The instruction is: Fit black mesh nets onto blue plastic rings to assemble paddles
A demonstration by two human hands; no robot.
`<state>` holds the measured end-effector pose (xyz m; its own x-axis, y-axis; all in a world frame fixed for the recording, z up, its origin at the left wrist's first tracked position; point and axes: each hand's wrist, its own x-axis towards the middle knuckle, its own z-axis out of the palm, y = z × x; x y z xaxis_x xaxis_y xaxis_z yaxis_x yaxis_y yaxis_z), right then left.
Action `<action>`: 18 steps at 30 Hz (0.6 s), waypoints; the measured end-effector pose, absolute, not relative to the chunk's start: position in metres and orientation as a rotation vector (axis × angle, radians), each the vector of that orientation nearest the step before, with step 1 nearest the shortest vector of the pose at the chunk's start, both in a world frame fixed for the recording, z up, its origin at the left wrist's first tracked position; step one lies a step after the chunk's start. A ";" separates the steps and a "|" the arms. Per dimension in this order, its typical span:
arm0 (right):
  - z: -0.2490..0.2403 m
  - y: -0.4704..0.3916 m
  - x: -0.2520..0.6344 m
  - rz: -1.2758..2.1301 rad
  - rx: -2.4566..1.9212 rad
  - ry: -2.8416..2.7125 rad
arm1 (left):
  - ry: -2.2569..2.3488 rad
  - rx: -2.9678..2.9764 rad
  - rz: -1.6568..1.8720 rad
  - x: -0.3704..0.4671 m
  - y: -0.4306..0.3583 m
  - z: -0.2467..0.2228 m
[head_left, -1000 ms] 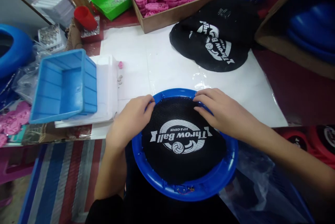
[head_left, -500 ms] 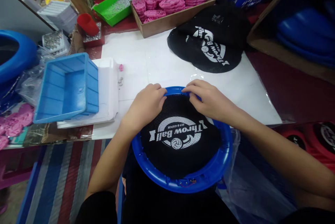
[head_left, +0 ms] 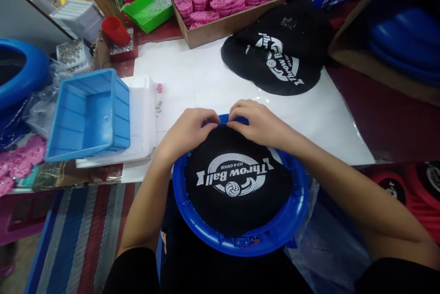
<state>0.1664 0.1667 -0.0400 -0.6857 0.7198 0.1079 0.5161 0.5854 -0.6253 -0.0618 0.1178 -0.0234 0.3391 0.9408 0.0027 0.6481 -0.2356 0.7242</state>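
A blue plastic ring [head_left: 298, 202] rests partly over my lap, its far side at the table edge. Inside it lies a black mesh disc [head_left: 237, 211] printed "Throw Ball" in white. The disc's right edge stands apart from the ring. At the far rim, my left hand [head_left: 192, 129] pinches the mesh edge against the ring with thumb and fingers. Close beside it, my right hand [head_left: 257, 122] is closed on the same far edge, thumb and fingertips on the mesh and rim. Small electronic parts [head_left: 252, 241] show in the ring's near side.
More printed mesh discs [head_left: 278, 62] are piled on the white sheet. Behind them stand a cardboard box of pink parts [head_left: 223, 2] and a green tray [head_left: 151, 7] of small metal pieces. A light-blue bin [head_left: 89, 115] sits at left. Blue rings [head_left: 20, 69] are stacked further left.
My right hand has moved left along the far rim, closer to my left hand. My left fingers have bent more over the edge. The ring and mesh stay nearly in place.
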 end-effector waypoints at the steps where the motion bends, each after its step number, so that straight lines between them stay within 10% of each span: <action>1: -0.040 0.167 0.167 0.815 -1.003 -2.468 | 1.372 1.960 0.619 -0.062 0.119 -0.026; 18: -0.047 0.162 0.163 0.722 -1.093 -2.458 | 1.300 1.906 0.687 -0.066 0.125 -0.043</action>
<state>0.1630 0.1622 -0.0466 -0.6389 0.7613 0.1104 0.5806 0.5714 -0.5799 -0.0660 0.1253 -0.0435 0.3498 0.9363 0.0317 0.5539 -0.2340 0.7990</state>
